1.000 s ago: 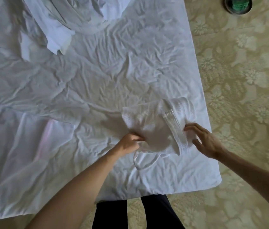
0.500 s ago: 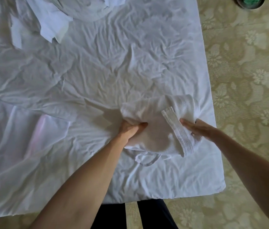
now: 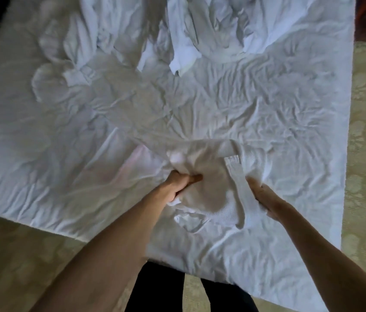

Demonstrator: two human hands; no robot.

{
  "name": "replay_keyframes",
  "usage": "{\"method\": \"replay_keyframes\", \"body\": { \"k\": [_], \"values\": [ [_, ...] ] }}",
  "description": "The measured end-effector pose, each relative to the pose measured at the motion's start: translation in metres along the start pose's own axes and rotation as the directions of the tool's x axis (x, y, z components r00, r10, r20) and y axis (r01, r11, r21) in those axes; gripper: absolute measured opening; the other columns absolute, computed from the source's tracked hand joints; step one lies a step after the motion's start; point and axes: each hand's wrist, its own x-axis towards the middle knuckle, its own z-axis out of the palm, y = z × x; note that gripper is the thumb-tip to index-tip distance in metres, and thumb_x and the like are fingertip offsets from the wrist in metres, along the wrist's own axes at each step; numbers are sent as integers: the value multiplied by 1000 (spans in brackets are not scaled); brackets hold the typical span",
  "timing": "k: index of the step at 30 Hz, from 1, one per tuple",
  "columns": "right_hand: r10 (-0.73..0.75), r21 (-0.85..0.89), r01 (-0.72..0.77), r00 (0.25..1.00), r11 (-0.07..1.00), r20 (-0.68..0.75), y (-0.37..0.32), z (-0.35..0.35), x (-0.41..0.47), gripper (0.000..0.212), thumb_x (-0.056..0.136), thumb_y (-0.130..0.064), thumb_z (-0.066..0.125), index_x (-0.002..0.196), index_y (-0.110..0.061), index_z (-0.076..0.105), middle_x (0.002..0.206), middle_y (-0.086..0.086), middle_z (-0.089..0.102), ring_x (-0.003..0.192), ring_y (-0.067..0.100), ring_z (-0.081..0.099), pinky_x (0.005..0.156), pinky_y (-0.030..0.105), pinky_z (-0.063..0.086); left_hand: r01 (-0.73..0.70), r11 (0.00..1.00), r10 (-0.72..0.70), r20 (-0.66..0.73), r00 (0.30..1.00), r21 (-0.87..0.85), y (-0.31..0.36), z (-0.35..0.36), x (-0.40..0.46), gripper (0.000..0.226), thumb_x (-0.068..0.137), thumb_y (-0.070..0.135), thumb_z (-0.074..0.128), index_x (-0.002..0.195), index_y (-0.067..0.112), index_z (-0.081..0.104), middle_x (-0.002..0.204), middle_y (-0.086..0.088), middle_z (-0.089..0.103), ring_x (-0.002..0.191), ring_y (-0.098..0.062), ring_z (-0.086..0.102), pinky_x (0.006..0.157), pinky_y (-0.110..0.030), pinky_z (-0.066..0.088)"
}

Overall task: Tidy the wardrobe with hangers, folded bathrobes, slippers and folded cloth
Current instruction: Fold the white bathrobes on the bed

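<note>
Two hands hold one folded white bathrobe (image 3: 213,183) at the near edge of a bed whose rumpled white sheet (image 3: 65,154) fills most of the view.

At far left the sheet lies bare and creased, with patterned carpet (image 3: 8,255) showing below its corner. Further back, left of centre, more white linen (image 3: 80,52) sits in a loose heap, and a second crumpled pile (image 3: 200,30) lies beside it toward the head of the bed.

Coming right, the left hand (image 3: 179,185) is closed on the bathrobe's left edge, thumb on top and fingers tucked under the fold. The bundle lies directly between the hands, its long axis running roughly from one hand to the other, with a waffle-weave band (image 3: 238,183) crossing it from far to near. A thin loop of tie (image 3: 188,221) trails out on the sheet just below the bundle.

The right hand (image 3: 265,203) clamps the right edge, fingers curled into the cloth beside the band. Both hands sit about equally near the bundle, one at each end, so a level lift seems the likely next move. The trailing loop could snag or dangle as it rises. Carpet runs along the bed's right side.
</note>
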Motion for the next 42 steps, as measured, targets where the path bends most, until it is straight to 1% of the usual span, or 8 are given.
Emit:
{"method": "replay_keyframes", "body": {
  "k": [4, 8, 14, 19, 23, 27, 34, 42],
  "values": [
    [-76, -133, 87, 994, 987, 82, -96, 80, -5, 94, 53, -81, 73, 113, -8, 70, 103, 11, 76, 100, 30, 71, 94, 46, 55, -87, 988, 77, -87, 993, -130, 19, -100, -41, 70, 56, 35, 96, 117, 15, 68, 107, -3, 76, 102, -22, 70, 99, -41, 54],
    [-90, -277, 126, 986, 953, 141, -183, 184, -2, 85, 61, -69, 71, 112, -1, 68, 95, 12, 76, 90, 29, 72, 82, 37, 54, -139, 943, 93, -160, 983, -303, 23, -209, -83, 58, 67, 25, 93, 117, 8, 69, 105, -11, 77, 96, -26, 74, 90, -44, 59],
    [-100, -464, 241, 946, 853, 307, -273, 384, 28, 100, 44, -86, 75, 105, -6, 74, 100, 13, 76, 96, 32, 72, 101, 49, 50, -216, 834, 67, -295, 953, -508, -9, -397, -105, 62, 67, 28, 93, 119, 8, 65, 103, -10, 77, 95, -28, 74, 86, -44, 60],
    [-69, -578, 287, 927, 764, 370, -328, 597, 66, 106, 39, -89, 73, 106, -7, 72, 96, 8, 77, 91, 28, 73, 82, 36, 54, -248, 749, -30, -405, 914, -615, -54, -583, -89, 56, 67, 30, 93, 110, 4, 68, 96, -13, 76, 88, -29, 74, 80, -43, 62],
    [-13, -627, 297, 909, 720, 416, -349, 752, 102, 76, 68, -68, 69, 113, -6, 68, 101, 8, 77, 93, 26, 73, 78, 33, 54, -254, 665, -121, -437, 891, -702, -96, -706, -73, 42, 72, 30, 90, 93, 6, 62, 92, -11, 73, 80, -23, 71, 60, -27, 56],
    [28, -674, 298, 904, 676, 427, -352, 870, 146, 65, 73, -67, 71, 107, -12, 66, 98, 7, 75, 90, 22, 71, 76, 30, 53, -269, 595, -186, -455, 871, -757, -139, -799, -44, 61, 67, 33, 93, 110, 1, 64, 102, -14, 74, 89, -29, 72, 72, -33, 59],
    [25, -721, 364, 884, 590, 467, -369, 1029, 236, 129, 29, -88, 75, 129, -7, 59, 112, 8, 72, 105, 25, 67, 105, 41, 47, -333, 526, -196, -492, 848, -783, -179, -933, 16, 52, 71, 29, 91, 107, -1, 68, 91, -11, 74, 73, -21, 72, 54, -25, 56],
    [-11, -790, 402, 894, 464, 449, -345, 1136, 332, 117, 58, -80, 70, 142, -2, 46, 127, 15, 62, 106, 29, 62, 97, 39, 46, -299, 574, -285, -528, 800, -762, -238, -1004, 96, 65, 75, 25, 88, 125, -2, 56, 116, -6, 65, 93, -23, 64, 81, -30, 54]
  ]
}}
